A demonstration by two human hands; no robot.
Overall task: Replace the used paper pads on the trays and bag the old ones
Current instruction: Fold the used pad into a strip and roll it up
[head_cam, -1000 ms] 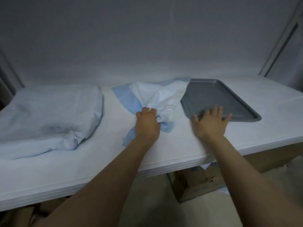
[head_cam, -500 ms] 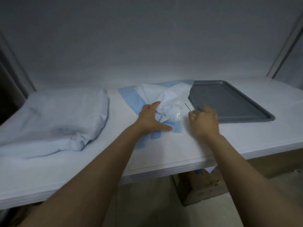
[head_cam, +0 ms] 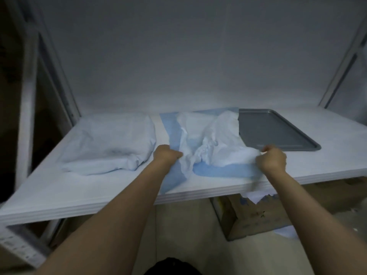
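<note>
Blue-and-white paper pad (head_cam: 208,143) sits crumpled just left of the grey tray (head_cam: 278,132). Both fists are gripping its near edge: left hand (head_cam: 165,155) well left of the tray, right hand (head_cam: 272,159) right at the tray's front rim.

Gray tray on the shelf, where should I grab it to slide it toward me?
Probably the raised near rim of the gray tray, coming from the front. It lies flat, so only the lip offers a hold, and the crumpled pad crowds its left edge.
</note>
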